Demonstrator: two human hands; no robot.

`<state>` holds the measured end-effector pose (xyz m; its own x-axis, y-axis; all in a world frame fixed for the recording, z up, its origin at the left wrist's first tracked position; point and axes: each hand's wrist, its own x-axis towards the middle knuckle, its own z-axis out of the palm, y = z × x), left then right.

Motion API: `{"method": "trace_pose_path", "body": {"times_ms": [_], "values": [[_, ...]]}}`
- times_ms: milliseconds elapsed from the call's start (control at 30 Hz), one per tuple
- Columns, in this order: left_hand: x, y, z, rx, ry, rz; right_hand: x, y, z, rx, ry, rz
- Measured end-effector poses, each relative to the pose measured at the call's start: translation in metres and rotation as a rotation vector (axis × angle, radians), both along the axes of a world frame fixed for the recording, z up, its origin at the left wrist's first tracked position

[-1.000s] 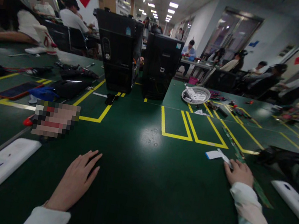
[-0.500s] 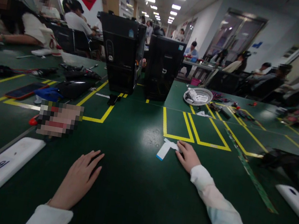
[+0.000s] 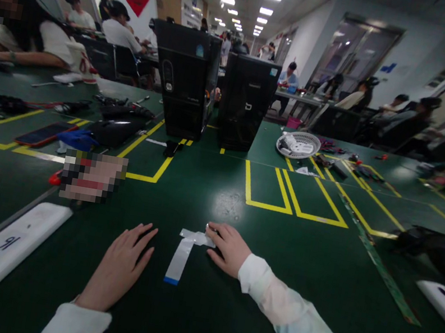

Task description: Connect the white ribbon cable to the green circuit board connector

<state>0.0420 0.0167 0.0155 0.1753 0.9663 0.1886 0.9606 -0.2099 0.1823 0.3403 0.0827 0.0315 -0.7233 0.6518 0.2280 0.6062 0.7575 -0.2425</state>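
Note:
A white flat ribbon cable (image 3: 179,259) with a bent, L-like shape and a blue end lies on the green tabletop (image 3: 196,321) between my hands. My right hand (image 3: 229,249) rests with its fingertips on the cable's right-hand part, covering its end; the fingers lie flat and fairly extended. To the left of the cable, apart from it, my left hand (image 3: 121,260) is low over the table, palm down, fingers stretched and thumb apart, holding nothing.
Two black computer towers (image 3: 184,86) stand at the back. A white basket (image 3: 298,145) with pale parts is right of them. White devices lie at left (image 3: 7,244) and right (image 3: 444,306). Yellow tape marks (image 3: 269,205) cross the table. A person (image 3: 23,31) sits at far left.
My right hand has moved left and nearer to me, and the white ribbon cable has slid along under its fingertips. My left hand stays nearly still.

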Motion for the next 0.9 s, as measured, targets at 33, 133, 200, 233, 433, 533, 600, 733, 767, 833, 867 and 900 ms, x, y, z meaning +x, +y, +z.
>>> {"method": "trace_pose_path", "body": {"times_ms": [33,133,200,233,433,533,600,733,767,833,867,900], "values": [[0.000,0.000,0.000,-0.005,0.001,0.001,0.000,-0.003,0.002,-0.011,-0.005,0.013],[-0.001,0.000,0.000,-0.020,0.006,0.004,0.000,-0.008,0.006,-0.038,-0.017,0.049],[-0.002,0.000,0.000,-0.027,0.008,0.004,0.000,-0.011,0.009,-0.051,-0.027,0.075],[-0.002,0.000,0.000,-0.029,0.008,0.004,-0.001,-0.012,0.009,-0.057,-0.033,0.084],[-0.003,0.000,-0.002,-0.041,0.008,0.002,0.007,-0.009,0.005,-0.063,0.010,0.095],[-0.003,0.000,-0.002,-0.034,0.012,0.005,0.041,0.009,0.002,0.011,0.068,-0.017],[-0.003,0.000,-0.002,-0.021,0.008,-0.001,0.081,0.024,-0.001,0.103,0.084,-0.239],[-0.002,0.000,-0.003,0.011,0.000,-0.017,0.184,0.038,-0.011,0.222,0.033,-0.983],[-0.002,0.000,-0.003,0.019,0.000,-0.020,0.209,0.036,-0.014,0.201,0.013,-1.158],[-0.003,0.000,-0.005,0.029,-0.002,-0.024,0.254,0.024,-0.018,0.158,-0.008,-1.430],[-0.003,0.000,-0.005,0.031,-0.002,-0.028,0.271,0.016,-0.020,0.143,-0.018,-1.508],[-0.003,-0.001,-0.006,0.031,-0.002,-0.029,0.286,0.009,-0.022,0.135,-0.025,-1.563]]}}
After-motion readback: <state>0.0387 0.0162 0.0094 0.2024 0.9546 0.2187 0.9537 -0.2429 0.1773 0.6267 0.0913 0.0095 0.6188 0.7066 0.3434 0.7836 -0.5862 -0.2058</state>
